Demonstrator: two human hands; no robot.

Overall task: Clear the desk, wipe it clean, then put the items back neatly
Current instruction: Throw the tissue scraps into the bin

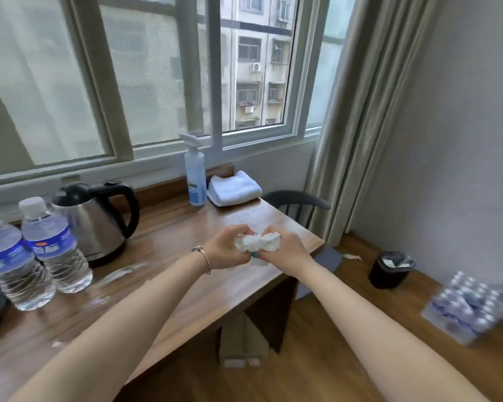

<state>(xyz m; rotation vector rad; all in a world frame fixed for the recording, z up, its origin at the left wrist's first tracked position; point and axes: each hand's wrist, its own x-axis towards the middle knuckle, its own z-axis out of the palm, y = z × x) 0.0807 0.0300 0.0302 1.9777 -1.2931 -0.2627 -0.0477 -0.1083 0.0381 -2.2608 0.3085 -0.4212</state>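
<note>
I see my left hand [225, 247] and my right hand [285, 249] both squeezing one crumpled tissue [259, 242], held above the desk [186, 227] near its right edge. The kettle [99, 219] and two water bottles [38, 253] stand at the left. The spray bottle [195, 177] and folded towel [234, 188] sit at the back edge. Bare wood lies between them.

Glossy wood desk [186, 227], shiny steel kettle [99, 224]

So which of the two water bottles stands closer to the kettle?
The right bottle, beside the kettle; the other bottle sits at the frame's left edge.
</note>
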